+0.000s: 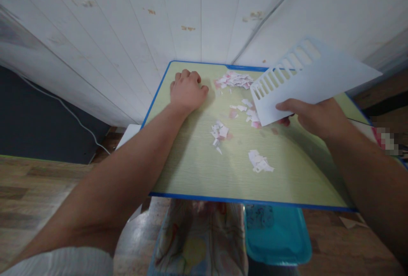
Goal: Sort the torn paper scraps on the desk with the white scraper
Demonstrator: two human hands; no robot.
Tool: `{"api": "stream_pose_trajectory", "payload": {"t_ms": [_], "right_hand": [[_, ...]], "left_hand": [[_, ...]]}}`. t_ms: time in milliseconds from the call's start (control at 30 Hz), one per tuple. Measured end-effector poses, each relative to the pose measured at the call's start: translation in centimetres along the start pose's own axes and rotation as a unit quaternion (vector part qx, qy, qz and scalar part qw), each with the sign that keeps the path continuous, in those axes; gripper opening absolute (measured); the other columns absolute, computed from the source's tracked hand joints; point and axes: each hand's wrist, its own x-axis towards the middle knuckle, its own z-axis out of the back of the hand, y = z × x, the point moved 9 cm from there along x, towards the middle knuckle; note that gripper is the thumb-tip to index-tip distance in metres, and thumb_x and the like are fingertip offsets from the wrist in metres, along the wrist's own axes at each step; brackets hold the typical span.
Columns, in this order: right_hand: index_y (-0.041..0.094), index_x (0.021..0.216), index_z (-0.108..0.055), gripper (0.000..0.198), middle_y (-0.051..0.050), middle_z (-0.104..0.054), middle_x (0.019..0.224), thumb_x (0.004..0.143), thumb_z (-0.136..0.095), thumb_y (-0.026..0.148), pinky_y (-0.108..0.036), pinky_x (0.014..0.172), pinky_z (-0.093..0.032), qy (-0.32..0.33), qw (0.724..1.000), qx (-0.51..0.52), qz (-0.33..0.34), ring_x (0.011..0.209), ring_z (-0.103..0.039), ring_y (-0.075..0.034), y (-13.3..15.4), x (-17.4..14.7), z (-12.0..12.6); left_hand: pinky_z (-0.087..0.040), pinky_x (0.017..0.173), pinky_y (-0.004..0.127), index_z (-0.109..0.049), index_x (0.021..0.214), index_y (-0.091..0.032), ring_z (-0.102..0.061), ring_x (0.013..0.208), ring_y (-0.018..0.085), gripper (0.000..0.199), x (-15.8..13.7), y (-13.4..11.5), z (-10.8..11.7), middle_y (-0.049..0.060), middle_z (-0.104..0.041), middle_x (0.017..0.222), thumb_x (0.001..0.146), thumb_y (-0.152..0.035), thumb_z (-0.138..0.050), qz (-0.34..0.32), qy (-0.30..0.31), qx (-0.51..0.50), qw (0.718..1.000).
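1. The right hand (315,116) holds a white slotted sheet (325,74) by its near edge. The thumb lies on the upper face and the other fingers are bent underneath, their tips partly showing below the edge; the grip is narrow, with the sheet pinched between.
2. The sheet reaches from that grip toward the far side and out to the right, tilted above the tabletop (197,174). Its row of cut-out slots runs along the far left edge, away from the fingers.
3. The left hand (187,93) is at the table's far left, back upward, fingers bent and thumb side toward the right. Whether anything is under the palm, I cannot tell.
4. Torn paper scraps lie in several groups. The far heap (235,79), white and pinkish, sits to the right of the left hand, apart from it, near the sheet's left end.
5. A loose scatter (252,115) lies just left of the sheet's near corner, left of the right fingers.
6. A small left cluster (219,131) lies nearer than the left hand and to its right.
7. The near cluster (259,162) lies nearer than the right hand and to its left, apart from the fingers.
8. Below the table's near edge, toward the right, is a teal basin (280,240).
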Motion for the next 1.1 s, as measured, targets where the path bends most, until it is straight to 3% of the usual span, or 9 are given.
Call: {"api": "stream_pose_trajectory", "payload": {"t_ms": [133, 300, 367, 533, 700, 800, 867, 1033, 1100], "right_hand": [[0.027, 0.051, -0.06, 0.032, -0.005, -0.066, 0.055, 0.078, -0.073, 0.037, -0.04, 0.065, -0.052, 0.008, 0.999, 0.048, -0.001, 0.057, -0.06, -0.024, 0.3, -0.1, -0.3], [0.028, 0.049, -0.061, 0.044, -0.006, -0.07, 0.059, 0.088, -0.067, 0.047, -0.046, 0.095, -0.057, 0.035, 0.999, -0.012, 0.014, 0.067, -0.067, -0.027, 0.2, -0.4, -1.1], [0.028, 0.047, -0.059, 0.047, -0.007, -0.07, 0.06, 0.09, -0.067, 0.046, -0.047, 0.098, -0.056, 0.04, 0.999, -0.027, 0.012, 0.069, -0.068, -0.028, 0.0, -0.4, -1.2], [0.028, 0.051, -0.062, 0.047, -0.007, -0.073, 0.063, 0.091, -0.069, 0.051, -0.048, 0.097, -0.057, 0.054, 0.998, -0.036, 0.027, 0.068, -0.069, -0.029, 0.4, -0.8, -1.7], [0.026, 0.059, -0.071, 0.042, -0.007, -0.074, 0.063, 0.088, -0.074, 0.056, -0.043, 0.077, -0.06, 0.141, 0.989, -0.011, 0.043, 0.063, -0.07, -0.027, 1.9, -2.3, -3.4], [0.026, 0.056, -0.073, 0.039, -0.006, -0.076, 0.064, 0.084, -0.08, 0.052, -0.042, 0.073, -0.061, 0.171, 0.984, 0.011, 0.044, 0.062, -0.071, -0.027, 2.7, -2.7, -3.5], [0.027, 0.052, -0.07, 0.04, -0.005, -0.073, 0.06, 0.085, -0.078, 0.049, -0.042, 0.074, -0.061, 0.146, 0.987, 0.031, 0.052, 0.061, -0.069, -0.026, 3.0, -2.3, -2.8], [0.029, 0.05, -0.062, 0.045, -0.002, -0.068, 0.058, 0.091, -0.07, 0.045, -0.045, 0.085, -0.059, -0.023, 0.999, 0.018, 0.025, 0.061, -0.064, -0.024, 1.5, -0.9, 0.2], [0.03, 0.052, -0.063, 0.045, -0.002, -0.069, 0.06, 0.093, -0.069, 0.047, -0.046, 0.086, -0.058, -0.028, 1.0, 0.001, 0.013, 0.062, -0.065, -0.024, 0.7, -0.7, 0.0]], "left_hand": [[-0.047, 0.129, 0.064, -0.076, 0.134, -0.028, -0.053, 0.155, 0.045, 0.039, -0.1, -0.1, 0.2, 0.016, -0.072, 0.149, 0.097, -0.033, -0.063, -0.001, -0.001, -0.003, 1.0], [-0.046, 0.131, 0.064, -0.075, 0.135, -0.026, -0.052, 0.158, 0.046, 0.039, -0.1, -0.1, 0.1, 0.017, -0.069, 0.153, 0.098, -0.034, -0.064, 0.002, 0.007, 0.002, 1.0], [-0.044, 0.132, 0.064, -0.074, 0.137, -0.026, -0.05, 0.16, 0.047, 0.041, -0.1, -0.1, -0.1, 0.018, -0.067, 0.157, 0.097, -0.034, -0.067, 0.003, 0.014, 0.004, 1.0], [-0.046, 0.131, 0.063, -0.074, 0.134, -0.026, -0.051, 0.158, 0.045, 0.038, 0.0, 0.0, 0.0, 0.016, -0.069, 0.153, 0.099, -0.034, -0.063, 0.002, 0.005, 0.003, 1.0], [-0.046, 0.131, 0.065, -0.074, 0.138, -0.03, -0.053, 0.155, 0.045, 0.043, -0.1, -0.1, 0.1, 0.015, -0.07, 0.153, 0.096, -0.034, -0.065, 0.003, 0.005, -0.009, 1.0], [-0.046, 0.13, 0.067, -0.074, 0.14, -0.032, -0.053, 0.155, 0.046, 0.046, -0.1, -0.1, 0.3, 0.015, -0.071, 0.151, 0.094, -0.034, -0.066, 0.002, 0.002, -0.016, 1.0], [-0.046, 0.13, 0.067, -0.075, 0.138, -0.031, -0.053, 0.155, 0.046, 0.045, -0.1, -0.2, 0.3, 0.015, -0.071, 0.151, 0.094, -0.034, -0.066, 0.0, 0.0, -0.014, 1.0], [-0.046, 0.13, 0.066, -0.075, 0.135, -0.029, -0.051, 0.158, 0.046, 0.041, -0.1, -0.1, 0.1, 0.016, -0.07, 0.151, 0.096, -0.033, -0.063, 0.003, 0.006, -0.007, 1.0], [-0.045, 0.13, 0.067, -0.075, 0.136, -0.029, -0.05, 0.159, 0.047, 0.042, -0.1, -0.1, 0.1, 0.016, -0.069, 0.152, 0.095, -0.033, -0.064, 0.003, 0.008, -0.009, 1.0]]}}
